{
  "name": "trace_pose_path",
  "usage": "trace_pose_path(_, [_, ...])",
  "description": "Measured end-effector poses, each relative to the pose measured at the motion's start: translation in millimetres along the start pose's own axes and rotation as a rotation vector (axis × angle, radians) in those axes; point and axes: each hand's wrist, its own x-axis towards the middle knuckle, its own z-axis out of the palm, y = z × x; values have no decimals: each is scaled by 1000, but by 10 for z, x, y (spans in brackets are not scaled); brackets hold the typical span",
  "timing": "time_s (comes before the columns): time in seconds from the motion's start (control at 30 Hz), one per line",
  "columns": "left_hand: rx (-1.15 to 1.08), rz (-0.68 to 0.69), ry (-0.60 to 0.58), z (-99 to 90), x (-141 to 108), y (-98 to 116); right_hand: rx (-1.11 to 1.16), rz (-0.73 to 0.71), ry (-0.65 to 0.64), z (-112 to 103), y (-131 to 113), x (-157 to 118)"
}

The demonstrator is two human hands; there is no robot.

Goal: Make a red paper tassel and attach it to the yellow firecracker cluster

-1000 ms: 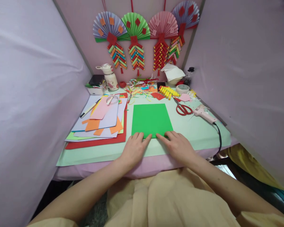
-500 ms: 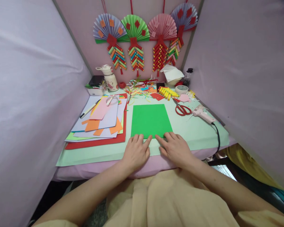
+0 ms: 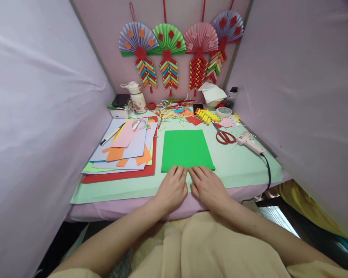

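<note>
A green sheet of paper [image 3: 187, 148] lies flat on the pale green table cover, with a narrow fold along its near edge. My left hand [image 3: 174, 186] rests on that edge left of its middle, fingers pressed together on the fold. Close beside it, my right hand [image 3: 207, 187] presses the same edge with its fingers together. The two index fingertips nearly meet. The fingertips cover part of the fold; its right end shows past my right hand.
Stacked coloured papers [image 3: 124, 152] with a pen and tape lie at left. Red scissors [image 3: 225, 137] and a corded glue gun [image 3: 251, 143] lie at right. Paper scraps [image 3: 174, 112], a bottle [image 3: 137, 98] and yellow rolls [image 3: 207, 116] stand or lie behind.
Both hands have drawn together toward the middle of the near edge, and their fingers have closed up. The view has shifted slightly.
</note>
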Motion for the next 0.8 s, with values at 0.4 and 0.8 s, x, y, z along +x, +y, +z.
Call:
trace_pose_path(0.4, [53,-215,34,-20,-322,-157,-84,111,6,-73,214,-221])
trace_pose_path(0.8, [41,-367,69,-24,-423,-47,-39,223,60,17,199,-321])
